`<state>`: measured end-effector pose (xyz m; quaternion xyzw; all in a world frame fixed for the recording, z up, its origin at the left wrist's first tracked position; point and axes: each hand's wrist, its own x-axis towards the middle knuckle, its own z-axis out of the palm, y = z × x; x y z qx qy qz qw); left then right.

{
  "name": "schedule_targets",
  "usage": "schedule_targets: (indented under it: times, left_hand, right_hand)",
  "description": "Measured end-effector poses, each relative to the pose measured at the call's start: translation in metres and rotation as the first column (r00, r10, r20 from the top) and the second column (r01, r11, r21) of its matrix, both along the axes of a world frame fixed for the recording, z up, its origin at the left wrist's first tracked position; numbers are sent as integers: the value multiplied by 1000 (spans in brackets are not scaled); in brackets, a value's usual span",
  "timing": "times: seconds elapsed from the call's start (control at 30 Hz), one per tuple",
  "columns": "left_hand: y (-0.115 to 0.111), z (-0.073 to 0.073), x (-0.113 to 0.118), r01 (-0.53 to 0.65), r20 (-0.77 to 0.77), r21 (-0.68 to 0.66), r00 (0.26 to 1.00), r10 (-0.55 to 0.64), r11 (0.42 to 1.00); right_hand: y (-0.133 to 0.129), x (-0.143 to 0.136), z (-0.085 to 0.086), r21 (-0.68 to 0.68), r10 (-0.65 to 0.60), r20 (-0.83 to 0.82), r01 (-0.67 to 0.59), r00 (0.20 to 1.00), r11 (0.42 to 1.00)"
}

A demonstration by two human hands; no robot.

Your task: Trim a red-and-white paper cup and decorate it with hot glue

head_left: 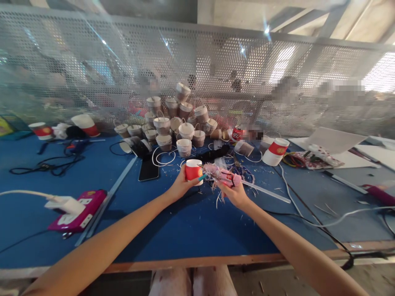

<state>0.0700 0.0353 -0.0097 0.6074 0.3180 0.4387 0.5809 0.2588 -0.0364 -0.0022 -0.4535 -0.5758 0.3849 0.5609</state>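
One red-banded cup [192,172], gold emblem [200,172] illegible, beside pink glue gun [227,176]

Counted: one pink plastic glue gun [230,179], centre; four red-and-white paper cups [191,170]; one magenta plastic power strip [83,213], lower left; at least fifteen pale handled cups [162,125], upper centre, overlapping.

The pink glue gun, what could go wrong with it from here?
The pink glue gun in the right hand points near the left hand; if hot, it might burn it. A tight grip could dent the red-and-white cup. The piled cups behind might topple if bumped.
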Motion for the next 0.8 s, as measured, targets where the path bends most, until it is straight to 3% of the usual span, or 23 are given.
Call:
schedule_targets:
  times: [0.23, 0.5, 0.8]
  left_hand:
    - [-5, 0, 1, 123, 71, -25, 990, -121, 992]
    - [-5, 1, 0, 111, 15, 25, 994, -112, 993]
    - [-3, -3, 0, 89, -3, 49, 996, -88, 995]
  right_hand:
    - [3, -1, -5, 46, -19, 85, 15, 996, 999]
    - [-1, -7, 5, 28, -7, 53, 5, 999, 1000]
    - [0, -6, 2, 0, -32, 67, 32, 997, 999]
